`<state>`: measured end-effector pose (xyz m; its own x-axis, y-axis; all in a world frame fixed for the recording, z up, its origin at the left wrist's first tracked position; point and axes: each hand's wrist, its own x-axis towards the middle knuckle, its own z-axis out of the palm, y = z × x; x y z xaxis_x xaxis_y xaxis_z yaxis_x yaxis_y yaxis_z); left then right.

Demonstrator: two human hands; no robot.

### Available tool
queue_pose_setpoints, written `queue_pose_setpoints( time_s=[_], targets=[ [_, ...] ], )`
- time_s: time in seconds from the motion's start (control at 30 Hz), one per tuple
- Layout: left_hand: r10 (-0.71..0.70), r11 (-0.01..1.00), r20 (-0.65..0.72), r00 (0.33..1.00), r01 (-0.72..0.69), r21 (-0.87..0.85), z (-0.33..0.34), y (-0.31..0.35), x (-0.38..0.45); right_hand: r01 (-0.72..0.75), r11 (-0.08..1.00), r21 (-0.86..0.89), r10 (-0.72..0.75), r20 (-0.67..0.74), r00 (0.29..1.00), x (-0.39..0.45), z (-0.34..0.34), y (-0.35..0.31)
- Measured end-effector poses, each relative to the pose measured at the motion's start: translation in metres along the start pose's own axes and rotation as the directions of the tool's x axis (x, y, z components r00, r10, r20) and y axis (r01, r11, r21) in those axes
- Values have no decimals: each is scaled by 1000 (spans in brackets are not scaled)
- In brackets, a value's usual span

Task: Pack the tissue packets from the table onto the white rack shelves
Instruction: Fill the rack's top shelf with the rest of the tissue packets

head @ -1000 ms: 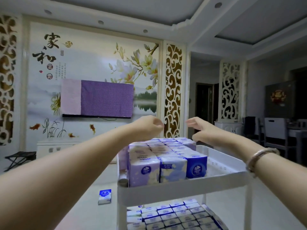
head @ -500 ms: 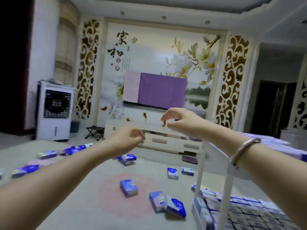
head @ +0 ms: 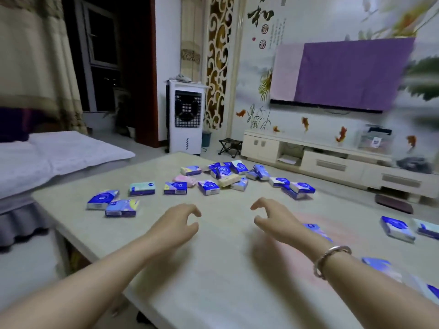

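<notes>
Head view, wall calligraphy [head: 260, 14], blue tissue packets [head: 175, 188]

Small tissue packets [head: 208, 187], mostly blue and white with a few pale green, pink and cream ones, lay flat and scattered over the worktop [head: 213, 269]. A loose heap [head: 231, 173] sat near the far edge, some packets there overlapping or tilted against each other, with a pair [head: 111, 203] touching toward the left edge and single ones spaced between. More lay near the right edge [head: 397, 228], well apart from the heap.
</notes>
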<state>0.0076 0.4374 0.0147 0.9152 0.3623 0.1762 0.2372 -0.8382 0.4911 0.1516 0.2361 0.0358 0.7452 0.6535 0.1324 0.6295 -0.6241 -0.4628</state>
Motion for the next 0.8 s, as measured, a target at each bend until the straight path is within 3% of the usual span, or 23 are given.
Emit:
queue_pose_setpoints(
  time_s=[0.33,0.5,0.67,0.8],
  targets=[
    [-137,990,-93,986,134,-43,68,-10,126,34,999,35,-32,-77,997,78,43,35],
    [-240,940,-116,964,260,220,95,-17,164,47,998,41,-41,-140,989,133,63,55],
    [-196,964,-217,956,229,139,82,-35,177,42,999,23,-38,-179,983,204,78,52],
    [-96,985,-340,936,139,105,78,-33,176,-19,999,-40,13,-127,992,242,91,53]
  ],
)
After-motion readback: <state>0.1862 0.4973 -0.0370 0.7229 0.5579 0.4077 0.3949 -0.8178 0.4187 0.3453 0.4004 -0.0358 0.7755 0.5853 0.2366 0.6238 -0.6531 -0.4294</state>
